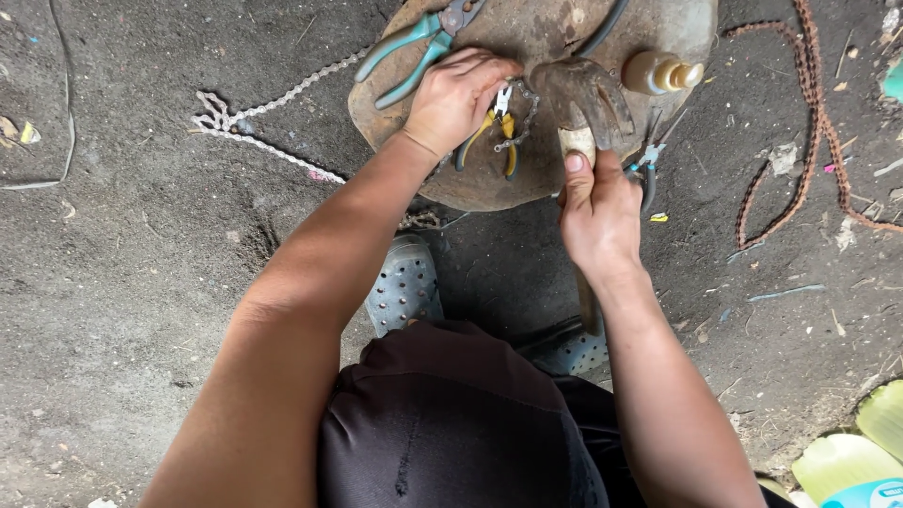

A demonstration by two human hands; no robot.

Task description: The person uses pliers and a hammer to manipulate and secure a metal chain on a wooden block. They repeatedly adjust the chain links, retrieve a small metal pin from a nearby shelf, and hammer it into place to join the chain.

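Observation:
My right hand (597, 216) grips the wooden handle of a rusty hammer (585, 99), whose head hovers over a flat round stone (527, 38). My left hand (456, 99) presses down on a bicycle chain (522, 118) lying on that stone, beside the hammer head. Small yellow-handled pliers (503, 141) lie under the left hand's fingers. The chain's silver length (273, 99) trails off the stone to the left across the dirt.
Teal-handled pliers (414, 47) lie on the stone's far left, a small brown bottle (658, 71) on its right, dark pliers (649, 160) at its right edge. A rusty chain (809, 122) lies on the dirt at right. My grey perforated shoes (404, 287) sit below the stone.

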